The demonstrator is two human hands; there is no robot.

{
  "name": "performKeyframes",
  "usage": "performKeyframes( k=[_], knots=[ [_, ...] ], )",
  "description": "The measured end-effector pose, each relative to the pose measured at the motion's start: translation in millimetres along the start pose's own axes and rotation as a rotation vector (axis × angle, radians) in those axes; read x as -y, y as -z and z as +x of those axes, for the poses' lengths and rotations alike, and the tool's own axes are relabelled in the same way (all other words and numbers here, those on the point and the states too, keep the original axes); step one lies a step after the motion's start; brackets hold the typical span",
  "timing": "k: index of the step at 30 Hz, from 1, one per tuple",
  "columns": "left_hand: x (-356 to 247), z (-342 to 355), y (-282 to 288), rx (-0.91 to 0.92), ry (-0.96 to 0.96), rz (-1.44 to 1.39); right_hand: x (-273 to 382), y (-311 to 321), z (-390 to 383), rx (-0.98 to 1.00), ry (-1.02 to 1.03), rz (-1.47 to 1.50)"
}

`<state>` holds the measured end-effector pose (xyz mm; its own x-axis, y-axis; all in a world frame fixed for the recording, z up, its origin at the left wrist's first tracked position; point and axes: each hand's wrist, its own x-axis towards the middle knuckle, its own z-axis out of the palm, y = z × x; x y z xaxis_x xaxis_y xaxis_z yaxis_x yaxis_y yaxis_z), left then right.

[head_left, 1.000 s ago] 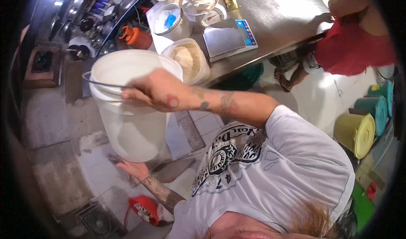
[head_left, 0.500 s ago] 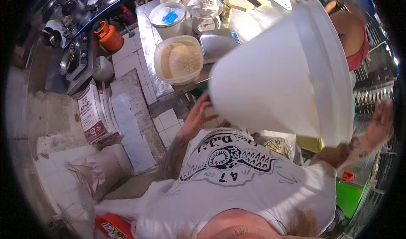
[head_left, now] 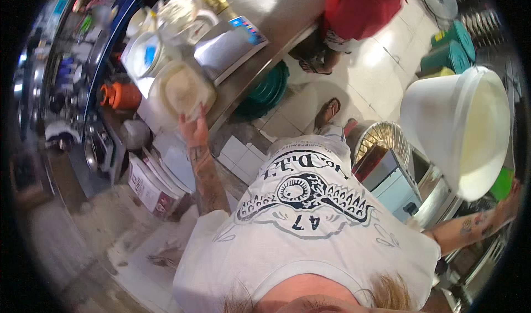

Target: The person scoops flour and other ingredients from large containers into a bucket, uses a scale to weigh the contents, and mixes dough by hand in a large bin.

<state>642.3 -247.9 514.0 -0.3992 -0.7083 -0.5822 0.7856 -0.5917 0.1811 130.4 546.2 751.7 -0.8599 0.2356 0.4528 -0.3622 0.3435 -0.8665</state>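
My left hand (head_left: pixel 193 122), fingers apart, reaches to the near rim of a squarish tub of tan powder (head_left: pixel 182 86) on the steel table (head_left: pixel 285 8); whether it grips the tub is unclear. At far right a large white bucket (head_left: pixel 428 125) is tipped on its side, its mouth facing right. My right hand (head_left: pixel 506 202) is at the picture's edge just below the bucket's rim, its fingers too small and dim to tell whether they hold it. Beside the tub are a white container with a blue object (head_left: pixel 138 55) and a flat scale (head_left: pixel 224 50).
A person in red (head_left: pixel 359 8) stands across the table. Below it is a green tub (head_left: pixel 263 91). Teal lidded bins (head_left: pixel 442 58) and a metal fan (head_left: pixel 376 138) are at right. An orange gas cylinder (head_left: pixel 119 95) and stacked sacks (head_left: pixel 146 185) are at left.
The bucket has swung from left of me over to the right and tipped sideways. My left hand has moved up to the powder tub; my right arm has swung out to the far right.
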Motion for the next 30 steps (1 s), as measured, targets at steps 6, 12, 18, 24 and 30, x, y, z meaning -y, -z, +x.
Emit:
performKeyframes(
  k=[6, 12, 18, 24, 30],
  knots=[
    [62.9, 23.9, 22.7, 0.195, 0.043, 0.427, -31.1, -61.3, 14.7, -0.070, -0.044, -0.186],
    [210.4, 102.5, 1.6, -0.026, -0.028, 0.841, -87.5, -84.9, 71.4, -0.177, -0.115, -0.047],
    [311.9, 148.2, -26.2, 0.045, 0.031, 1.060, -121.6, -124.4, 132.2, -0.110, 0.004, -0.148],
    [462.0, 215.1, -53.1, 0.149, 0.155, 1.266, -159.9, -150.2, 258.9, -0.142, 0.233, -0.484],
    [682.1, 291.5, -67.5, 0.350, 0.445, 1.584, -231.9, -135.8, 403.6, -0.313, 0.443, -0.527]
  ],
)
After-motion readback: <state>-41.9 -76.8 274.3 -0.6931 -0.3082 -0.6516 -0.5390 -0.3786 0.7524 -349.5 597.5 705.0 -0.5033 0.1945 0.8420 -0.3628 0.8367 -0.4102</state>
